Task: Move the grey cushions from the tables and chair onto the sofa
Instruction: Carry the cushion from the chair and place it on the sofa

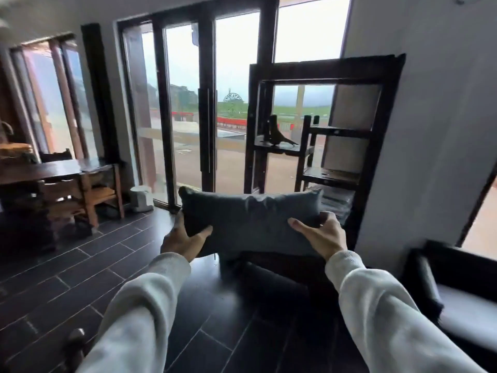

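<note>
A grey rectangular cushion (250, 219) is held up in front of me at mid-frame, above the dark tiled floor. My left hand (185, 239) grips its lower left corner, thumb on the front face. My right hand (321, 234) grips its lower right part, thumb across the front. Both arms wear pale sleeves. Under the cushion a dark chair or low seat (277, 267) is partly hidden. A dark sofa (457, 300) with a pale seat pad stands at the right edge.
A dark wooden shelf unit (322, 146) with a bird figure (279, 137) stands behind the cushion by the glass doors (207, 103). A wooden table (40, 170) and chairs (64, 195) sit at the left. A small white object (141, 197) stands by the door frame.
</note>
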{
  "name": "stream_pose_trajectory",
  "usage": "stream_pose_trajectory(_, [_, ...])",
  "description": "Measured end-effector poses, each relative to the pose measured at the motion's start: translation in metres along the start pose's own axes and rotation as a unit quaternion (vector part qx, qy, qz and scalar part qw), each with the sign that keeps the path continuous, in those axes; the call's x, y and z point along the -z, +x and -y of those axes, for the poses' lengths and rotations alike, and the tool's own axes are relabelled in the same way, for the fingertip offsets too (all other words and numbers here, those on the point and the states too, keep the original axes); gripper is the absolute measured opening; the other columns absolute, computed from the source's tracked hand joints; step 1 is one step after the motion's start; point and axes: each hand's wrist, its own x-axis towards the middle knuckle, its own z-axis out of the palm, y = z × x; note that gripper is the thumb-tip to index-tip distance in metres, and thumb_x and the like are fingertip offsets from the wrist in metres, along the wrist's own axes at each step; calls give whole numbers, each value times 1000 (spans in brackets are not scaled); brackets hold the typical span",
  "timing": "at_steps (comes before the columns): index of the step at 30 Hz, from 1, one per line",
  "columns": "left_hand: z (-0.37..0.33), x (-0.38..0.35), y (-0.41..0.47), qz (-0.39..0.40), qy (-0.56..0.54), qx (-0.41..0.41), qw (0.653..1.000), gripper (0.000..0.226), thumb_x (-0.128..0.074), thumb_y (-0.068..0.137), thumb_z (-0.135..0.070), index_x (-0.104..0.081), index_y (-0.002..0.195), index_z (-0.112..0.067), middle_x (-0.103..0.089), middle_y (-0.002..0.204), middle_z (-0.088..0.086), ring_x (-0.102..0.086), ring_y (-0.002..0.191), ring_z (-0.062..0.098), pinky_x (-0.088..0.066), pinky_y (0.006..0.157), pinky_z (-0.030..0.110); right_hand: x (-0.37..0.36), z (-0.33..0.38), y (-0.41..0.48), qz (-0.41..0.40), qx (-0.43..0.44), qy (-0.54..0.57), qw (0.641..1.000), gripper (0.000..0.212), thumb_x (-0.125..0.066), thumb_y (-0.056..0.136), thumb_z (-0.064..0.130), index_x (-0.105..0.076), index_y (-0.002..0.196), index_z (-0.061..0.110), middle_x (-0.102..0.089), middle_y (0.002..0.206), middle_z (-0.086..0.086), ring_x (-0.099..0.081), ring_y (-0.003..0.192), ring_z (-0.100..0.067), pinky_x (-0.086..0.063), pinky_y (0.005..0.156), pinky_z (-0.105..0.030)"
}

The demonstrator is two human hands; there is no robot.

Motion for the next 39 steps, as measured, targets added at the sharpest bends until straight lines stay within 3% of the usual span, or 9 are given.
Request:
stream_pose_trajectory(2, [-30, -62, -22, 37, -3, -17, 999, 89, -67, 70, -63, -35, 151, -43, -64, 139, 3, -58, 126, 34, -42, 108, 40, 71, -28, 9, -34, -6, -20, 999, 85, -88, 53, 72, -56, 117, 27, -59, 93, 19, -57, 81, -1, -42, 70, -16])
stream_pose_trajectory(5, [-69, -149, -58, 78, -12, -41, 996, 85, -73, 78, -56, -34, 153, -44, -63, 140, 2, -57, 128, 32, -41, 110, 37, 171, -73, 20, -75, -24, -46, 996, 82, -86, 58, 71, -56, 120, 27, -63, 106, 10, -58, 96, -12, -43, 86, -24])
stream_pose_trajectory(13, [-161, -345, -134, 182, -23, -111, 977, 78, -74, 79, -56, -39, 148, -46, -64, 139, 0, -56, 129, 30, -41, 107, 37, 380, -173, 33, -185, -66, -79, 977, 81, -87, 58, 70, -62, 118, 22, -65, 98, 10, -63, 98, -17, -48, 86, -29])
stream_pose_trajectory(19, [-221, -484, -169, 262, -28, -152, 953, 78, -77, 81, -50, -41, 149, -42, -63, 140, 0, -55, 132, 29, -38, 108, 34, 491, -239, 44, -262, -115, -84, 955, 76, -89, 57, 68, -54, 112, 28, -67, 100, 8, -64, 94, -16, -55, 83, -32])
stream_pose_trajectory(24, [-268, -604, -181, 328, -31, -173, 928, 78, -81, 78, -45, -44, 146, -36, -66, 132, 1, -58, 125, 27, -42, 107, 33, 568, -297, 72, -316, -157, -102, 930, 92, -89, 60, 66, -56, 133, 20, -67, 112, 7, -64, 103, -16, -49, 90, -29])
stream_pose_trajectory(27, [-295, -679, -178, 364, -32, -181, 913, 77, -82, 77, -45, -45, 144, -35, -66, 130, 3, -58, 124, 28, -43, 108, 37, 608, -329, 103, -337, -176, -103, 919, 94, -90, 62, 63, -59, 138, 17, -71, 119, 4, -68, 111, -19, -53, 101, -37])
stream_pose_trajectory(31, [-331, -773, -167, 397, -38, -185, 898, 78, -85, 75, -41, -46, 143, -33, -65, 131, 3, -59, 125, 29, -44, 106, 36, 654, -357, 148, -355, -203, -109, 906, 79, -91, 62, 60, -61, 127, 28, -72, 110, 8, -68, 103, -18, -54, 96, -35])
stream_pose_trajectory(35, [-362, -859, -155, 442, -46, -188, 876, 77, -85, 75, -37, -46, 142, -35, -62, 122, -4, -60, 122, 28, -48, 106, 42, 694, -384, 191, -363, -217, -101, 901, 58, -93, 56, 59, -58, 98, 39, -68, 96, 21, -65, 90, -5, -52, 87, -28])
stream_pose_trajectory(39, [-380, -940, -157, 468, -44, -190, 862, 86, -85, 73, -39, -43, 148, -38, -62, 136, -1, -57, 128, 26, -43, 109, 37, 734, -421, 223, -380, -229, -106, 890, 52, -91, 51, 63, -61, 88, 42, -67, 93, 26, -65, 91, 1, -52, 83, -25])
